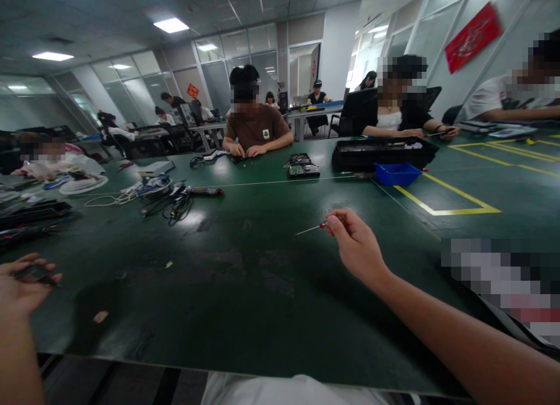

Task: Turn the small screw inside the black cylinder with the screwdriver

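My right hand [359, 246] is closed above the middle of the green table, gripping a screwdriver [308, 230] by its red handle. Its thin metal shaft points left and slightly down, touching no part. At the left edge, my left hand [20, 300] has its fingers curled around a small dark object [35, 273] with a narrow tip; its exact kind is not clear. Beneath both hands lies the bare surface of the green table [245, 311]. Two small pale scraps, one a torn piece [100, 317], lie between the hands.
A blue tray [398, 174] stands beside a long black casing [380, 153] at the back right. Beyond the middle sits an opened device with a circuit board [303, 166]. Tangled cables [175, 205] and a white round part [83, 185] lie left. Co-workers sit across the table.
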Demonstrator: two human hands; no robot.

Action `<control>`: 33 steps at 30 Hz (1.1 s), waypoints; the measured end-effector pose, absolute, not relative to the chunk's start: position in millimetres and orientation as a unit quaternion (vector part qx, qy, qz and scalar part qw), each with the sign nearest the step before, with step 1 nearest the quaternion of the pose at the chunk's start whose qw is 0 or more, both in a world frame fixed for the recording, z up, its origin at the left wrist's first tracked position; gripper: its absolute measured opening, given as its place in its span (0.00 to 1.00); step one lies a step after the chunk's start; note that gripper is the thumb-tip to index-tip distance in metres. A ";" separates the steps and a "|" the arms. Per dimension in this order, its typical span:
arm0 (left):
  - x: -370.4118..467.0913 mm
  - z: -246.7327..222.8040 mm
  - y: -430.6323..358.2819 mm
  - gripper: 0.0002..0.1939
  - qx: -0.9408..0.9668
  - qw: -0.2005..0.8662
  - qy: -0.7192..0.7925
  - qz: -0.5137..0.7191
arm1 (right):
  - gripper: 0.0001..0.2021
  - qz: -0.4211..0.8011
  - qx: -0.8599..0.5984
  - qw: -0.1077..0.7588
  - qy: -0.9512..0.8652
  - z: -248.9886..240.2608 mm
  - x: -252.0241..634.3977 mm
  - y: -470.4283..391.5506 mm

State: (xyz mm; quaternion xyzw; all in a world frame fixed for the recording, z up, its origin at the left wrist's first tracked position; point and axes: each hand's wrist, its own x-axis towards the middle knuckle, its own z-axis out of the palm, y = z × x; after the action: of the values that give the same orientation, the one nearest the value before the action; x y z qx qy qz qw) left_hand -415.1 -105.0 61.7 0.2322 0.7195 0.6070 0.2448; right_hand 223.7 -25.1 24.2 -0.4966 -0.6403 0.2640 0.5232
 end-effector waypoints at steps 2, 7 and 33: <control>-374.7 74.0 -97.5 0.12 0.175 0.265 0.687 0.654 | 0.13 0.269 -0.494 0.524 -0.640 24.1 223.4 -25.2; -271.0 97.0 -66.9 0.15 0.207 0.324 0.609 0.694 | 0.14 0.274 -0.499 0.510 -0.644 24.9 222.5 -26.5; 22.0 22.7 -9.1 0.17 0.629 0.500 0.438 0.404 | 0.14 0.260 -0.451 0.531 -0.668 34.0 227.6 -36.5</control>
State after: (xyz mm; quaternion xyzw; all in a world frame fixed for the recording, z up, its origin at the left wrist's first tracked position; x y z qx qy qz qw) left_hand 22.0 -9.1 22.7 0.6288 0.4379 0.4038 0.4998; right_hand 227.6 -36.5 34.0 -0.4511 -0.6681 0.2604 0.5313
